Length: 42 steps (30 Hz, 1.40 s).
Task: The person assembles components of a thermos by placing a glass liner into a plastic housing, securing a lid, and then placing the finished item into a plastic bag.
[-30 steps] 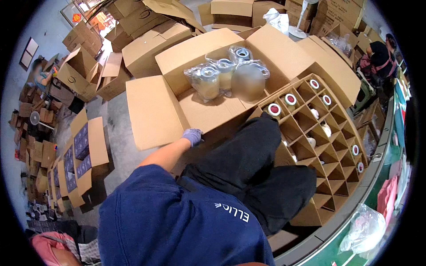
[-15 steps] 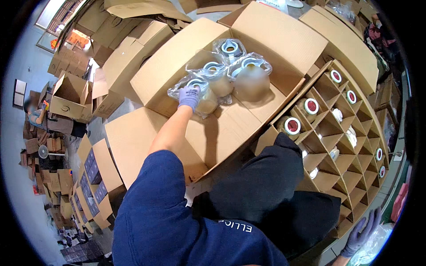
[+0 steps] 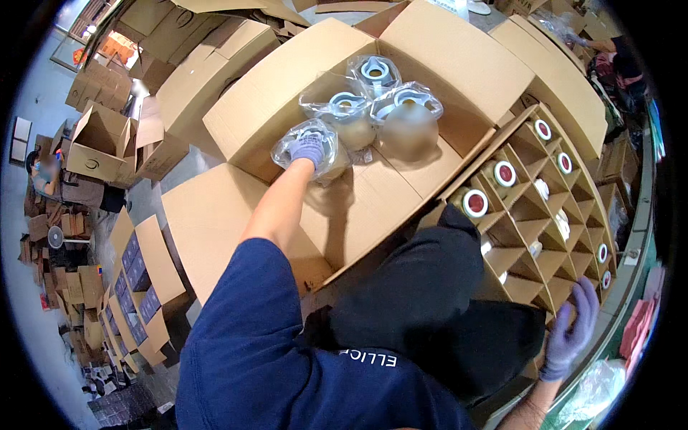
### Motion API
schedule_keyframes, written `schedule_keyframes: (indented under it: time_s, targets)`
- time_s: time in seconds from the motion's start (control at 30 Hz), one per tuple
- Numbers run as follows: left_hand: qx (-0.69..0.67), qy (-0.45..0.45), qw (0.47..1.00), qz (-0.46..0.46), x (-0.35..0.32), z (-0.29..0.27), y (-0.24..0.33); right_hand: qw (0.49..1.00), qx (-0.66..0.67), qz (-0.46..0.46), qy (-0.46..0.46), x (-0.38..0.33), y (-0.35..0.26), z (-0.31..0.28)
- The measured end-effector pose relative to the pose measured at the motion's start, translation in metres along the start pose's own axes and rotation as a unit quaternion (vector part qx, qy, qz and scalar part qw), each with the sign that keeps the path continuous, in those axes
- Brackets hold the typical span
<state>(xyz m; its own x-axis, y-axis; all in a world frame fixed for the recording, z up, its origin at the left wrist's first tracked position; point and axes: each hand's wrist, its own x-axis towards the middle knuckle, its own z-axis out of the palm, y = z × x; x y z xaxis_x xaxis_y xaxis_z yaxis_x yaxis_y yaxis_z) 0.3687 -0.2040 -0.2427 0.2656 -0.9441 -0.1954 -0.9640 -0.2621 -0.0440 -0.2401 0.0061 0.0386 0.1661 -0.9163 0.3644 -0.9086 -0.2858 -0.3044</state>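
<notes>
Left hand [image 3: 309, 149] grips a bagged jar [image 3: 319, 147] beside three others; divider box [image 3: 552, 215] holds few, mostly empty.

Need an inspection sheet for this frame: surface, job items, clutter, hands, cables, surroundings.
Surface: large open cardboard box, flaps spread, serves as the work surface.
Job's things: four clear-bagged jars; nearest bagged jar under the left hand, three others behind it.
Clutter: divider box of cardboard cells at right, a few holding red-capped jars.
Hands: left hand, gloved, grip on the nearest bagged jar; right hand, gloved, open, resting at the divider box's edge.
Cables: nothing seen.
Surroundings: stacked cartons across the floor; another person at far right.
</notes>
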Motion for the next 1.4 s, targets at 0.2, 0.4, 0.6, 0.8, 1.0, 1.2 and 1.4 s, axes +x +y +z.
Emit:
schedule_keyframes:
  time_s: [0.2, 0.4, 0.6, 0.8, 1.0, 1.2, 1.4]
  targets:
    - [-0.185, 0.140, 0.972, 0.028, -0.123, -0.160, -0.028, 0.971, 0.238, -0.001, -0.013, -0.011, -0.093, 0.042]
    - [-0.295, 0.256, 0.911, 0.129, -0.350, -0.286, -0.046, 0.917, 0.356, -0.171, -0.060, 0.085, -0.230, 0.149]
    - [-0.616, 0.420, 0.666, -0.014, -0.472, -0.269, -0.106, 0.975, 0.153, -0.085, -0.140, 0.112, -0.199, 0.278]
    - [-0.481, 0.457, 0.733, 0.148, -0.507, -0.195, -0.035, 0.633, 0.769, 0.070, -0.046, 0.088, -0.258, 0.129]
    - [-0.237, 0.012, 0.694, 0.680, -0.449, -0.124, 0.120, 0.966, 0.225, 0.110, 0.072, -0.045, -0.075, -0.005]
    - [-0.481, 0.025, 0.725, 0.492, -0.354, -0.208, 0.163, 0.973, 0.149, -0.106, 0.138, -0.079, -0.097, 0.023]
    - [-0.636, -0.154, 0.590, 0.473, -0.348, -0.187, 0.307, 0.920, 0.336, 0.098, 0.176, -0.092, -0.055, -0.008]
